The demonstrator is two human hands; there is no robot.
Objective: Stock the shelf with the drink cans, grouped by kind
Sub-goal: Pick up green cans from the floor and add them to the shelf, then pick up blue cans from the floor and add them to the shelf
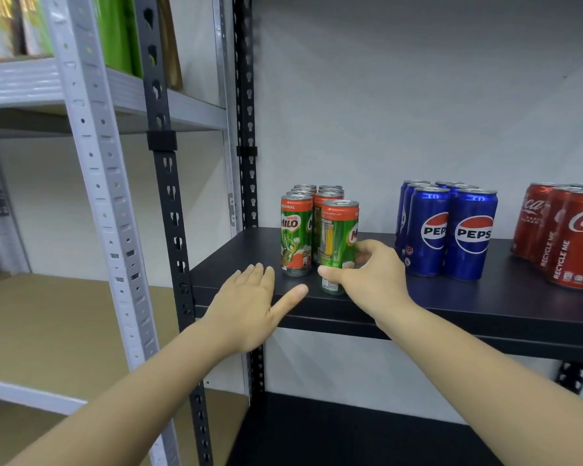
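**At the shelf front: seating a Milo can**

At the front edge of the black shelf [451, 297], the right hand [371, 277] grips a Milo can [339, 237] low on its body, just before the Milo group [305, 210]. The left hand [249, 297] rests flat, fingers straight. The can is likely rigid, smooth and tippable; grip mid-body. Pepsi cans [451, 230] and Coca-Cola cans [566, 237] stand rightward.

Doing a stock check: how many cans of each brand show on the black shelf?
Milo cans: about 8, one gripped by the right hand
Pepsi cans: 6
Coca-Cola cans: at least 3, group cut off
Total: roughly 17 in view
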